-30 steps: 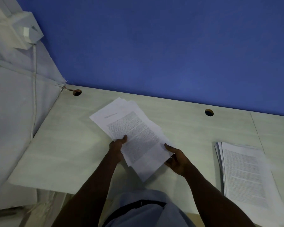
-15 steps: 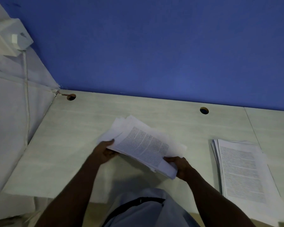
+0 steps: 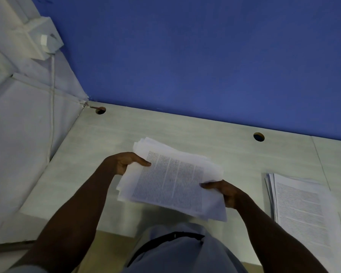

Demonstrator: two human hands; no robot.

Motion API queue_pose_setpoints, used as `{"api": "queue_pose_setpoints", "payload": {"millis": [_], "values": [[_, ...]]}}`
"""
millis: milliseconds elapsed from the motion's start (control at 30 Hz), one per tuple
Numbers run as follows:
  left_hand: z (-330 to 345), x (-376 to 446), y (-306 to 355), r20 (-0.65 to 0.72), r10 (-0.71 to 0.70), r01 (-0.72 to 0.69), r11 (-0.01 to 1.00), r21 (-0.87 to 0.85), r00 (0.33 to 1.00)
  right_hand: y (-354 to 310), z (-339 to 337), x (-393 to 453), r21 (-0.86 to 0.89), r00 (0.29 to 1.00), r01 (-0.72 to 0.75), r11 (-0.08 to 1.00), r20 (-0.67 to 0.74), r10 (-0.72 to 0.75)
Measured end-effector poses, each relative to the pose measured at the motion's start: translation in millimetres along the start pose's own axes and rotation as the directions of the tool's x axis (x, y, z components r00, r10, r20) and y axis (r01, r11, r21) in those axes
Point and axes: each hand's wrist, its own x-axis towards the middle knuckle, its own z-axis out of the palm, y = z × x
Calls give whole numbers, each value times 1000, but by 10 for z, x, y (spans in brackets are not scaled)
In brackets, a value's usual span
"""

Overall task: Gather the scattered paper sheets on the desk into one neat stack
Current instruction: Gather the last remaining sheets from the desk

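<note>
I take the held sheaf of sheets (image 3: 173, 180) as landmark, above the bench (image 3: 185, 131). Left hand (image 3: 124, 161) at its left edge, right hand (image 3: 224, 191) at its right. Second stack (image 3: 301, 205) lies right of it, on the bench. Two cable holes (image 3: 258, 136) behind it.

2 hands: left hand (image 3: 124, 162), right hand (image 3: 225, 192). 2 lots of paper: 1 held bundle (image 3: 171, 180), 1 stack (image 3: 301, 205) on the desk (image 3: 185, 129). 2 holes: left hole (image 3: 100, 110), right hole (image 3: 258, 137). 1 wall socket (image 3: 47, 41).
</note>
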Motion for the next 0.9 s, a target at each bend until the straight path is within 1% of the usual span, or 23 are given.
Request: {"api": "queue_pose_setpoints", "payload": {"millis": [67,133,167,200,267,333,400,500,567,600,667,733,800,900], "values": [[89,61,10,24,2,-2,1000,7,1000,23,35,47,-4,1000,-11,1000,20,11],[93,99,-2,28,30,-29,998,-48,999,29,70,37,-27,997,-59,998,-47,58],[68,96,-23,36,57,-53,993,-102,998,47,68,25,-18,997,-52,998,-64,51],[41,92,-53,29,88,-83,984,-156,996,76,46,19,10,997,-18,1000,-78,18],[3,111,-141,-21,152,-152,945,-290,988,102,30,0,106,989,123,987,-93,-113],[94,168,-218,-79,202,-215,862,-459,976,124,73,17,207,974,207,956,-133,-182],[321,291,-259,-133,245,-277,790,-547,960,128,209,72,259,965,250,933,-149,-218],[752,469,-294,-239,301,-382,790,-480,923,163,455,140,238,960,275,932,-128,-250],[847,566,-333,-330,322,-445,786,-430,888,161,540,124,209,968,249,946,-94,-234],[823,591,-342,-348,340,-468,784,-407,873,140,535,89,205,972,233,951,-87,-220],[669,587,-322,-308,354,-454,810,-371,883,64,413,-9,261,978,196,945,-116,-171],[514,505,-240,-191,321,-369,869,-330,928,-49,207,-110,325,981,166,931,-150,-122],[456,411,-141,-60,245,-252,929,-271,968,-197,71,-162,309,980,144,940,-180,-91],[513,357,11,110,115,-108,992,-73,987,-486,131,-164,240,985,128,962,-142,-96]]}}
